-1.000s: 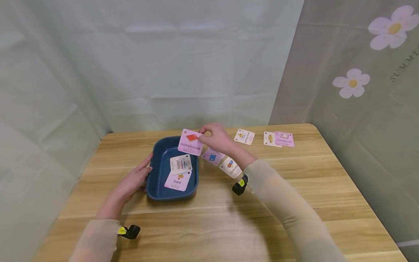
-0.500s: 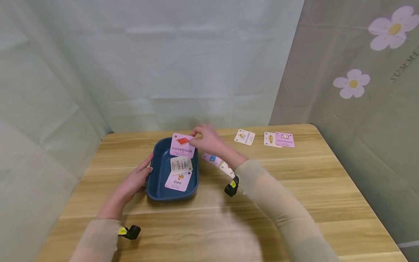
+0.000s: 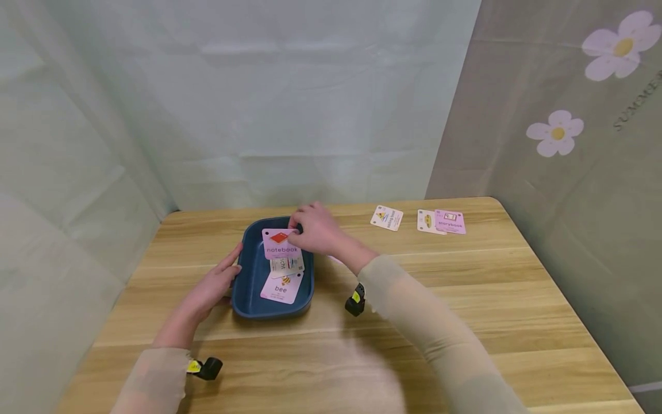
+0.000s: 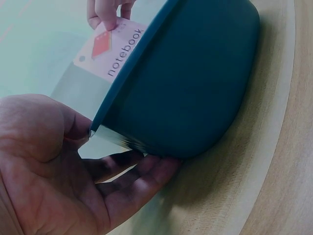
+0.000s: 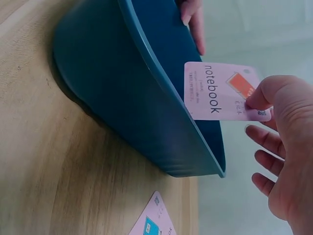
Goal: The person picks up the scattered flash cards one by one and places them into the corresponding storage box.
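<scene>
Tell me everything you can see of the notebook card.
The notebook card is thin and pink with rounded corners, and looks like stiff paper. It shows a red notebook picture, the word "notebook", smaller print and a hole near one corner. The right hand pinches it by one edge at the mouth of the blue bin; in the head view it hides part of the yacht card. Whether it touches either is unclear.

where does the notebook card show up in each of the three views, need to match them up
Head: the notebook card is left of centre, below mid-height, pinched by the right hand.
Left wrist: the notebook card is upper left, partly hidden behind the blue bin.
Right wrist: the notebook card is right of centre, slightly above mid-height.
Shared landmark: the blue bin, in all three.
</scene>
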`<state>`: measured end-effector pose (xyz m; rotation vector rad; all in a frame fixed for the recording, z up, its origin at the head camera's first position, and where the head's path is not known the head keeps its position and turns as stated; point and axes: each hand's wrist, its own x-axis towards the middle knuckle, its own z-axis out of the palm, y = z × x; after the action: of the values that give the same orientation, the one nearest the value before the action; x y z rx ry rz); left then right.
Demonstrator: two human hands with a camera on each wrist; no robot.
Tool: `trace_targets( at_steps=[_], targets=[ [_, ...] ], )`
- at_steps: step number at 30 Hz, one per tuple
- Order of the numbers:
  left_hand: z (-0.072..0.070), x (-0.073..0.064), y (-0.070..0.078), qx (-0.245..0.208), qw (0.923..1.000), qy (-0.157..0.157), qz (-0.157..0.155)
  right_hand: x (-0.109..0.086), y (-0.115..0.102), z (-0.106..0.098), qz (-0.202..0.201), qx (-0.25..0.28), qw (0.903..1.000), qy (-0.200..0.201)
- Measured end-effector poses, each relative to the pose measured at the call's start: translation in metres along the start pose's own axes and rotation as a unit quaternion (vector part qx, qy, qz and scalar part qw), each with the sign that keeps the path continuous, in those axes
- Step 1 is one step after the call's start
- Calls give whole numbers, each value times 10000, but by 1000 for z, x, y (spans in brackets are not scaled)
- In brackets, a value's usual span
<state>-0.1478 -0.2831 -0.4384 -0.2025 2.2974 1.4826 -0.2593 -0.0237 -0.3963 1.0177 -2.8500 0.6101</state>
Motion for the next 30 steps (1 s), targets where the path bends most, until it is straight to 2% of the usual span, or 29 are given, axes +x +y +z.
trace_targets(
  at_steps=[8, 16, 22, 30],
  targets=[
    [0, 3, -2, -28, 10000, -33, 29, 3, -6, 7, -99, -290, 9985, -446],
    [0, 7, -4, -77, 10000, -54, 8, 4, -13, 10, -590, -616, 9909, -1040],
    [1, 7, -4, -38, 10000, -29, -18, 4, -17, 12, -669, -481, 9857, -1473],
    [1, 6, -4, -37, 10000, -26, 36, 3, -21, 16, -807, -684, 9800, -1683]
  ],
)
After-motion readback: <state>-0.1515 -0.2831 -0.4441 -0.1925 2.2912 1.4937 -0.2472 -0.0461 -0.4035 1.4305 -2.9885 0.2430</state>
